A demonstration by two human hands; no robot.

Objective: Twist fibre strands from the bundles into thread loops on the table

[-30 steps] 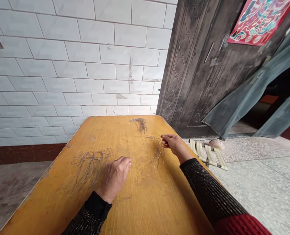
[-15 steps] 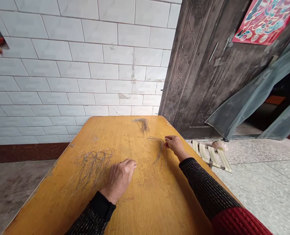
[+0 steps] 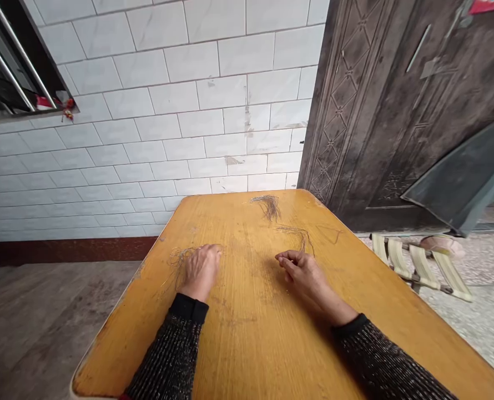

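My left hand (image 3: 201, 271) rests at the left of the yellow wooden table (image 3: 247, 355), its fingers curled and pointing down. It partly covers a cluster of looped thin wires (image 3: 179, 255); what the fingers hold, if anything, is hidden. My right hand (image 3: 305, 272) hovers over the table's middle right with thumb and fingertips pinched together. Anything in that pinch is too fine to make out. Just beyond it lies a small bunch of bent wires (image 3: 303, 236). A thicker bunch of wires (image 3: 270, 205) sits near the far edge.
A white tiled wall (image 3: 205, 122) stands behind the table, with a barred window (image 3: 14, 61) at upper left. On the right is a dark carved wooden door (image 3: 380, 139) with a grey curtain (image 3: 472, 172). A strapped stool (image 3: 422, 266) stands beside the table.
My right hand has come away from the near wire bunch, toward me. My left hand has moved onto the looped wires. The camera view has turned left.
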